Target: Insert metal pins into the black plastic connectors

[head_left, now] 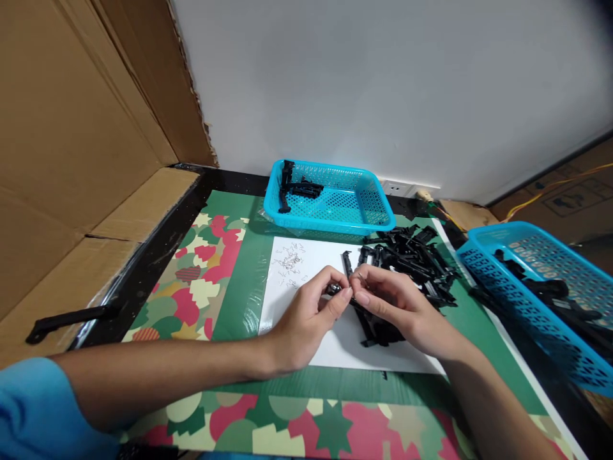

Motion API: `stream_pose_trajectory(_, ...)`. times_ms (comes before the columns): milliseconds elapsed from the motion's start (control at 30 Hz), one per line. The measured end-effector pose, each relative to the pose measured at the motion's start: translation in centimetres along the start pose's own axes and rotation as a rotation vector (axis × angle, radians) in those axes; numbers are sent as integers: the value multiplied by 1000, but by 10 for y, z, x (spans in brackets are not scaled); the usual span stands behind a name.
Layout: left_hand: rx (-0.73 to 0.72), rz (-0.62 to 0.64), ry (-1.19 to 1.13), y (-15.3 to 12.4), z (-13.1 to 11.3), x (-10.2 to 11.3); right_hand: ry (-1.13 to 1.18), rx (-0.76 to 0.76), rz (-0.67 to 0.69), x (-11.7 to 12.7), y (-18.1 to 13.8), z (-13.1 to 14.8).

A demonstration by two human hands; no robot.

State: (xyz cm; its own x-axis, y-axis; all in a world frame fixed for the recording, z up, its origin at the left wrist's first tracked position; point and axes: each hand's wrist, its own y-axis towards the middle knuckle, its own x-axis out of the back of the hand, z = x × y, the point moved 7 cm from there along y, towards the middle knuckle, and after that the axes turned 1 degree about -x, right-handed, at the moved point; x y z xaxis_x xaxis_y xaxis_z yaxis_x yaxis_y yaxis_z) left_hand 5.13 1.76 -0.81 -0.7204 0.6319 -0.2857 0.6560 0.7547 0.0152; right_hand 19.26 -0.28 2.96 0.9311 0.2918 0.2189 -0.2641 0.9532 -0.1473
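Note:
Both hands meet over a white sheet (287, 319) on the table. My left hand (313, 313) is closed on a small black plastic part (334, 289), which shows between its thumb and fingers. My right hand (393, 303) is pinched, its fingertips touching those of the left; whatever is between them is too small to make out. Under and beside the right hand lie more black plastic parts (378, 332). On the sheet's left part, small thin metal springs or wire clips (290, 260) lie scattered.
A blue basket (330, 223) with several black parts stands at the back. Right of the sheet is a heap of black parts (421, 255). Another blue basket (531, 319) with parts stands at far right. Cardboard (71, 128) borders the left, with a black part (71, 319) on it.

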Motion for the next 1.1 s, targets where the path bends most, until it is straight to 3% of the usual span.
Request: stream_pose_trajectory(1100,2,-3,24,0,0,0,-138,115,-202,2,0,4)
